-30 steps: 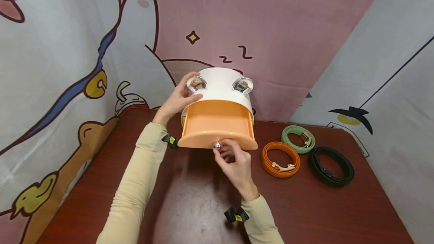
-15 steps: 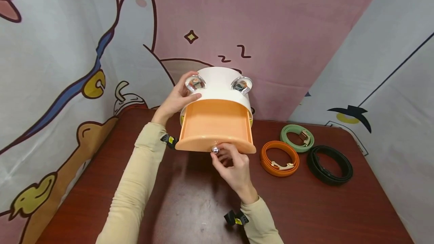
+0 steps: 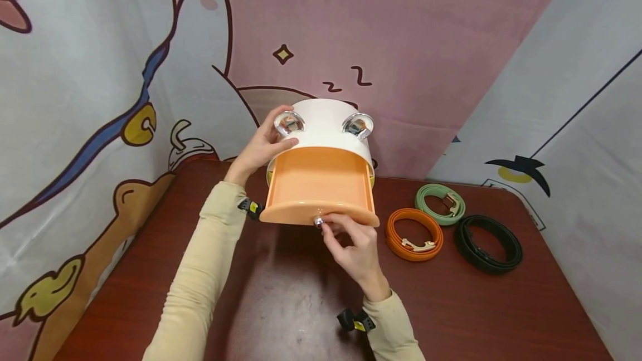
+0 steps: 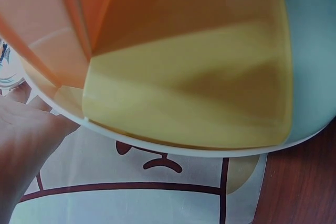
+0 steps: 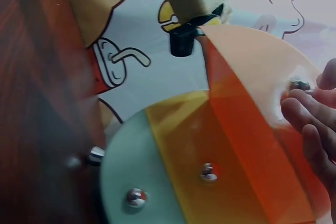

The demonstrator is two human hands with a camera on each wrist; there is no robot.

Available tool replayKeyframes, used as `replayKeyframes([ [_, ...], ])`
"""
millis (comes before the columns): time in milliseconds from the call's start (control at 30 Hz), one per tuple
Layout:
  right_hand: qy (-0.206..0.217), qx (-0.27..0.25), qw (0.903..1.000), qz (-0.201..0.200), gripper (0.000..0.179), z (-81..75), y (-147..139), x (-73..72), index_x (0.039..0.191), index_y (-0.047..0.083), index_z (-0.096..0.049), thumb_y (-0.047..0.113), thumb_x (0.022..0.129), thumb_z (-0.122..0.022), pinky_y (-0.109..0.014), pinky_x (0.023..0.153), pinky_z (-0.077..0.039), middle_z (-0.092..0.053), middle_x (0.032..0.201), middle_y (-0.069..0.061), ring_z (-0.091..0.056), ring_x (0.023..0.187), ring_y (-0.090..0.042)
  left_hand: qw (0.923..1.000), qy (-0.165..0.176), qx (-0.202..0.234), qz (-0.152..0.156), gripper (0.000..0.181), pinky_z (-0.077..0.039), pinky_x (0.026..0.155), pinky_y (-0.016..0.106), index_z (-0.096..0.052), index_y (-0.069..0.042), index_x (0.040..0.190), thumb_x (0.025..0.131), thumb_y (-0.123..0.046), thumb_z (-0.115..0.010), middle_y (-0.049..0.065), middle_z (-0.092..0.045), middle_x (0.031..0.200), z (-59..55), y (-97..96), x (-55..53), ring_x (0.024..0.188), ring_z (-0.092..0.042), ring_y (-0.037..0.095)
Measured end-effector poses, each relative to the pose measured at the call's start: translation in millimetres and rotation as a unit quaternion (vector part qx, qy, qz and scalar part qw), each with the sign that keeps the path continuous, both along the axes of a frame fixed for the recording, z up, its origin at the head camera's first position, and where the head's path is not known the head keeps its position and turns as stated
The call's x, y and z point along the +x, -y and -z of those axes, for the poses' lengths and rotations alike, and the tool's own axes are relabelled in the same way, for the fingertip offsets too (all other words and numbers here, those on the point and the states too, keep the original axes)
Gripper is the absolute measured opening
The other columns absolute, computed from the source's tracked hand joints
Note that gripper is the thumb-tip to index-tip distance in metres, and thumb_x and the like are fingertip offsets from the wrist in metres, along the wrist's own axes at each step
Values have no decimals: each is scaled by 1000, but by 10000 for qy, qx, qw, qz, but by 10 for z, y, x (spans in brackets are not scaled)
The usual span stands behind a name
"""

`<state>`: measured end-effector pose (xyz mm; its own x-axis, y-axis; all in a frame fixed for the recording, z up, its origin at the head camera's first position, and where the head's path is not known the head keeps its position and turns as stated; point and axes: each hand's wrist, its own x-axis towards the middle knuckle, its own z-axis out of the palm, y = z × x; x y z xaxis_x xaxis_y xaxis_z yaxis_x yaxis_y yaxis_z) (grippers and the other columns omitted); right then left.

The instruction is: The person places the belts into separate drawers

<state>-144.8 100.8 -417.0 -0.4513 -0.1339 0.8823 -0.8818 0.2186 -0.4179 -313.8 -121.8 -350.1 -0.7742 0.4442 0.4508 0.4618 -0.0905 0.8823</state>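
A white rounded drawer cabinet (image 3: 323, 121) with two silver mirror-like eyes stands at the back of the table. Its top drawer (image 3: 321, 183), pale orange, is pulled out. My left hand (image 3: 256, 152) grips the cabinet's upper left around the eye (image 3: 290, 123), thumb over the front edge. At the drawer's front, thumb and fingertips of my right hand (image 3: 358, 247) pinch the right side of the silver knob (image 3: 318, 221). Below, a yellow drawer (image 5: 184, 150) and a mint-green drawer (image 5: 128, 169) show closed in the right wrist view, each with a silver knob.
To the right on the dark red table (image 3: 281, 305) lie three coiled belts: green (image 3: 423, 205), orange (image 3: 393, 238) and black (image 3: 468, 252). Cartoon-printed cloth (image 3: 401, 60) hangs close behind the cabinet and at both sides.
The drawer has come out slightly further toward me over the first half second. Since then my right hand has shifted a little right at the knob. The left hand keeps its hold.
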Motion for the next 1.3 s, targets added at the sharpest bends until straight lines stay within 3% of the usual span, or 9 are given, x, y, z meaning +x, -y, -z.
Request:
replayKeyframes([
  [100,-245,-5,9997,68,7,-61,-49,-1,91,-2,-70,3,87,-68,-22,52,-51,-68,71,-7,-64,57,-13,10000,24,-56,-20,69,-38,66,23,-25,-4,147,89,12,-59,28,-45,123,-41,-9,43,77,-45,15],
  [267,-560,115,9975,410,21,-157,-162,6,85,-1,-73,17,93,-65,-25,52,-50,-70,72,-7,-63,56,-12,9999,66,-84,-40,67,-36,65,23,-24,-2,146,90,10,-59,29,-44,120,-155,-27,165,73,-43,14],
  [400,-654,146,9967,457,24,-213,-278,5,81,-1,-73,19,92,-66,-26,50,-48,-68,70,-7,-62,55,-13,9999,77,-97,-53,67,-35,64,23,-25,-3,146,90,8,-60,29,-43,117,-185,-32,197,69,-40,13],
  [633,-620,4,9951,768,25,-293,-492,-21,78,0,-73,20,91,-66,-18,46,-41,-67,66,-6,-54,49,-9,9998,69,-161,-63,67,-36,65,24,-25,-3,146,90,8,-60,31,-43,118,-180,-32,180,71,-41,14],
  [867,-572,-5,9930,1033,23,-297,-650,-55,79,-1,-74,18,90,-66,-21,49,-44,-69,69,-7,-63,55,-12,9998,57,-161,-61,70,-39,69,24,-24,-4,148,89,11,-59,30,-43,127,-32,5,27,85,-47,19],
  [1300,1,16,9936,1125,7,-215,-956,-120,85,-4,-73,-2,82,-68,-13,55,-48,-69,69,-10,-64,57,-10,9999,23,-162,-51,69,-37,66,23,-29,-16,148,91,5,-62,25,-44,125,-9,16,5,75,-43,15],
])
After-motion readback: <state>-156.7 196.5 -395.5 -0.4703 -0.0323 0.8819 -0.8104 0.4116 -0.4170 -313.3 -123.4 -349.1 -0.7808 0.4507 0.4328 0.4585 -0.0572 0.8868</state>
